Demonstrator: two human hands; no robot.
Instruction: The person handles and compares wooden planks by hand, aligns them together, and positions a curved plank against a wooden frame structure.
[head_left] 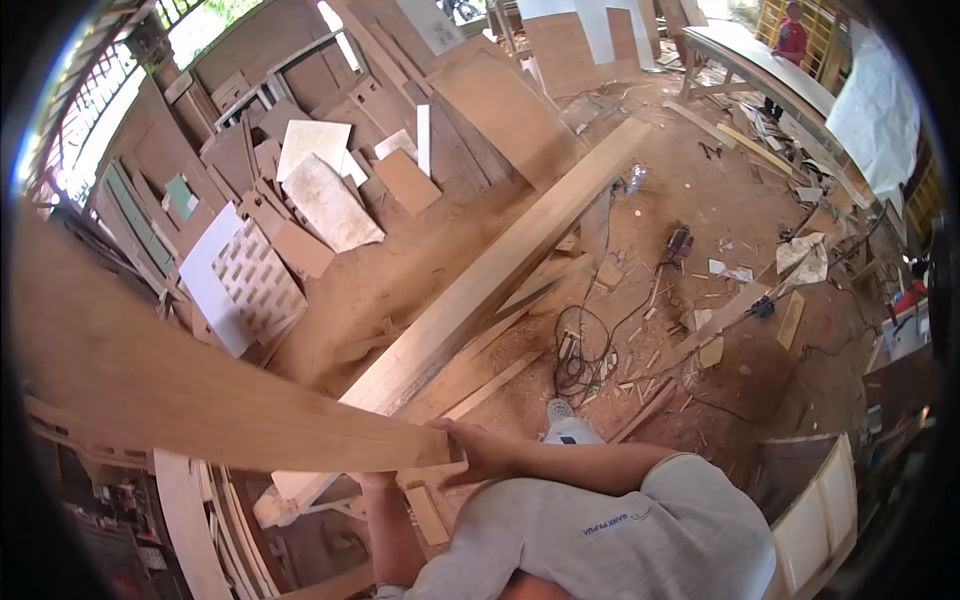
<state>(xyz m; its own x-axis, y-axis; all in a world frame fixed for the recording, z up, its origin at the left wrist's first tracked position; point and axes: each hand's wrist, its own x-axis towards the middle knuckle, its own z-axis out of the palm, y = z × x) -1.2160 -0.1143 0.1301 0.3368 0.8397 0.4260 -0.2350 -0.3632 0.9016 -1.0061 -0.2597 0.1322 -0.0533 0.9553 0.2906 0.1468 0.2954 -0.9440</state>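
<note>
R hand [485, 452] is clamping the near end of a wide wooden plank [250, 400], digits showing above & below the end, so I'm reading that grip as pressed tight on wood. L hand [374, 482] is sitting just left of it, under the plank's lower edge; fingers are hiding behind the wood, so I can't tell how they're closing. From the grip, the plank is stretching left & rising toward my cam, getting v. broad before it's leaving frame at the far L edge. Just beyond the grip, I'm seeing a long beam [498, 268] running away up-right, its near part passing behind the plank. Directly below the R hand, btwn the forearms, a small wood block [427, 515] is lying. Up-right of the grip, a coiled cable [575, 388] is resting on the dirt floor amid scraps. Well off up-left, a pale sheet [333, 205] is leaning w/ other panels. Far up-right, a person in red [790, 40] is standing by a long table [745, 55].
</note>
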